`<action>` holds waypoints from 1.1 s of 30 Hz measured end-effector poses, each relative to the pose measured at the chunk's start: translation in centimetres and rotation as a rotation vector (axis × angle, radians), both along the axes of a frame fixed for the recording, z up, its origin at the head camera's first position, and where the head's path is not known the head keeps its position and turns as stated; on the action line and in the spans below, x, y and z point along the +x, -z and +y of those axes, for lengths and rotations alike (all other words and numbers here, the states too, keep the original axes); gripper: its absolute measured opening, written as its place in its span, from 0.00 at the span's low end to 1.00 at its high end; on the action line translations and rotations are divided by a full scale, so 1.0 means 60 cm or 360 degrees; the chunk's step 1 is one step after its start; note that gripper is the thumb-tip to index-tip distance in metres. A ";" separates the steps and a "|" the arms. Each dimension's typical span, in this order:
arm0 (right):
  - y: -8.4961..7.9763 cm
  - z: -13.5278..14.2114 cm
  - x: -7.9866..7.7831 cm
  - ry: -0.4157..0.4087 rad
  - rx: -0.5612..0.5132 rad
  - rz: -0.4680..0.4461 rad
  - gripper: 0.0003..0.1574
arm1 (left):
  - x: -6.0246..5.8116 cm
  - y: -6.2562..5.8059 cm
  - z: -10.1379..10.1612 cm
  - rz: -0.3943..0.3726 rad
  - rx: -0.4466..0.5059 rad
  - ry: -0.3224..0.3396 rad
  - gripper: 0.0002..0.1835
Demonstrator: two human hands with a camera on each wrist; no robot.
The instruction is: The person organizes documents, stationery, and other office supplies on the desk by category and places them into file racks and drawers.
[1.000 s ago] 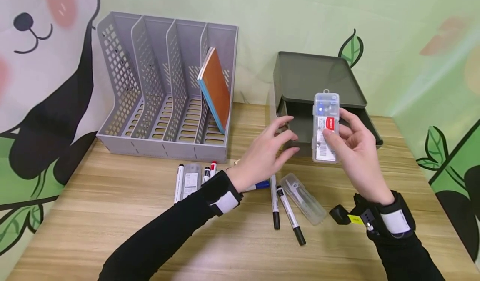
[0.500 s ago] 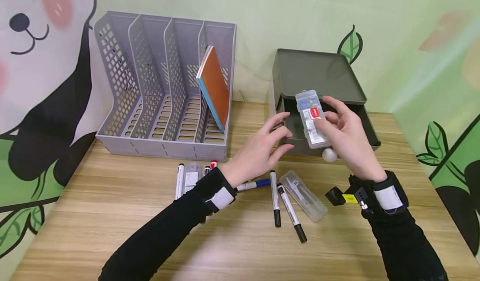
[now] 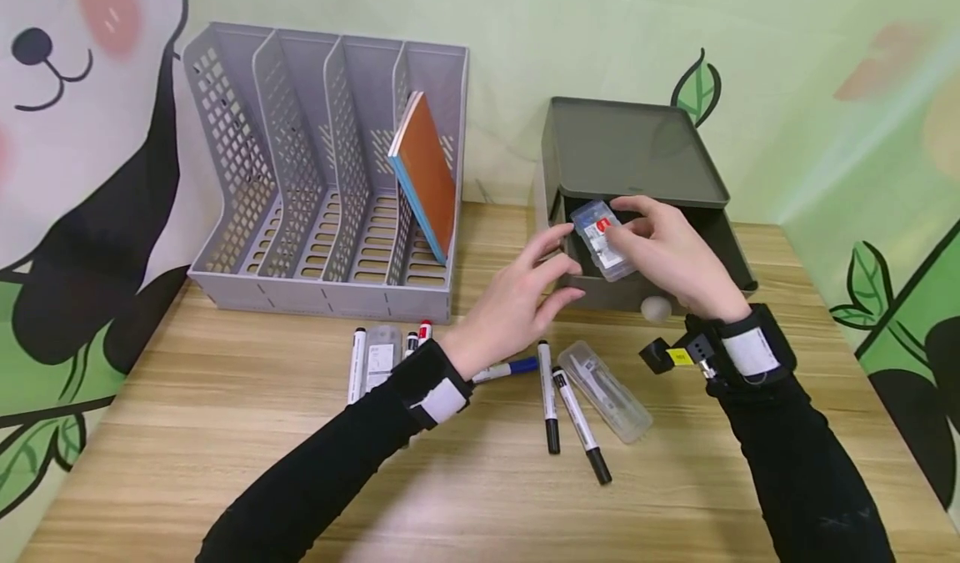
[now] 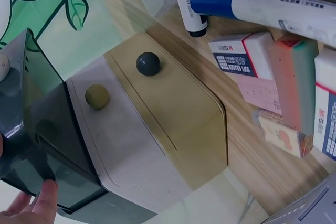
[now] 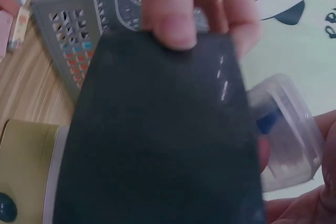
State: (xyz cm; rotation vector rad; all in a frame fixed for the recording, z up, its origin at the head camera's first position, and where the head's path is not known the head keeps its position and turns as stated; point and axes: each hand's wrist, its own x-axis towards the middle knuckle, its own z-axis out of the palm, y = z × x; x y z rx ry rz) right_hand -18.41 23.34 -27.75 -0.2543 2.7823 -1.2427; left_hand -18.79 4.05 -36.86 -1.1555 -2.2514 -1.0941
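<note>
My right hand (image 3: 671,254) pinches a small clear plastic case (image 3: 596,233) with a red-and-white label, tilted over the pulled-out drawer (image 3: 630,294). Some blue shows through the case (image 5: 286,150) in the right wrist view. My left hand (image 3: 517,304) holds the drawer's left front corner with bent fingers. In the right wrist view, a left fingertip lies over the edge of the dark drawer panel (image 5: 157,129). The drawer belongs to a dark-topped drawer unit (image 3: 637,150), whose lower white and tan fronts show in the left wrist view. Much of the drawer's inside is hidden.
A grey file rack (image 3: 322,292) stands back left, with orange-covered books (image 3: 431,179) in its right slot. Markers (image 3: 577,421), another clear case (image 3: 606,392) and a labelled case (image 3: 381,359) lie on the table. Erasers (image 4: 247,59) lie near the left wrist.
My right hand has moved left and down, bringing the clear case from upright in front of the drawer to tilted over its opening. My left hand has stayed at the drawer corner.
</note>
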 end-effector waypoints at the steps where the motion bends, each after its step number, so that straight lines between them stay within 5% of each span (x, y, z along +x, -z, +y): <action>1: 0.002 -0.001 -0.004 0.0005 0.0012 0.0009 0.32 | 0.001 0.000 0.000 -0.0006 0.0011 -0.0003 0.09; 16: 0.023 -0.011 -0.023 -0.0079 0.0303 0.0142 0.28 | 0.005 0.004 0.000 -0.0007 0.0064 -0.0023 0.09; 28: 0.029 -0.017 -0.022 -0.0197 0.0421 0.0179 0.24 | 0.006 0.000 0.003 -0.0367 0.0311 0.0035 0.25; 33: 0.033 -0.023 -0.012 -0.0123 0.0429 0.0349 0.23 | 0.005 0.001 0.001 -0.0409 0.0277 0.0027 0.27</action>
